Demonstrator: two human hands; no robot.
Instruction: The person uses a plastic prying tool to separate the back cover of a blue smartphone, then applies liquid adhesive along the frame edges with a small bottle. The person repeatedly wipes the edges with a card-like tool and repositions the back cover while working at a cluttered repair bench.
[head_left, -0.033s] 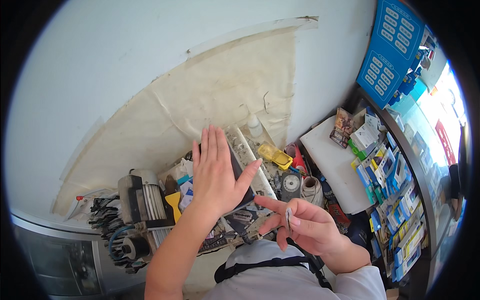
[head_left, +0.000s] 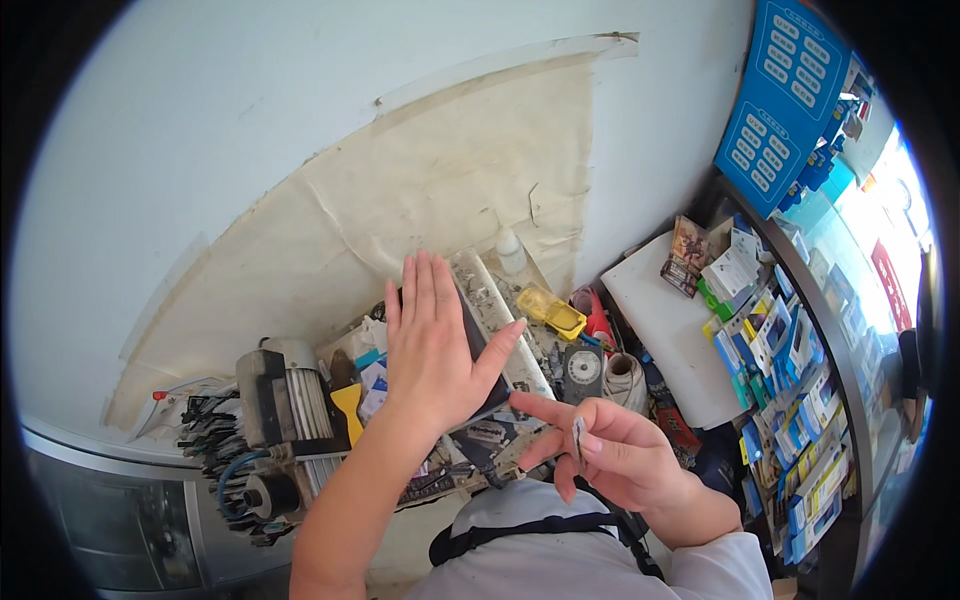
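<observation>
My left hand (head_left: 430, 340) lies flat, palm down and fingers stretched, over a dark flat panel (head_left: 487, 405). Most of that panel is hidden under the hand; whether it is a device or a plain sheet I cannot tell. My right hand (head_left: 620, 455) pinches a small, thin, greyish-white piece (head_left: 578, 440) between thumb and fingers, too small to identify. Its index finger reaches to the panel's near right corner. Beside the panel runs a long, stained white strip (head_left: 505, 325). Under my left wrist, a yellow scraper (head_left: 348, 408) shows among loose papers and small parts.
A grinder-like motor machine (head_left: 290, 395) stands at the left. To the right lie a yellow clear-topped case (head_left: 550, 312), a dark device with a round dial (head_left: 583, 372), a tape roll (head_left: 624, 378) and a white board (head_left: 670, 335). A white bottle (head_left: 511, 252) stands behind; packets (head_left: 800, 410) fill a right-hand rack.
</observation>
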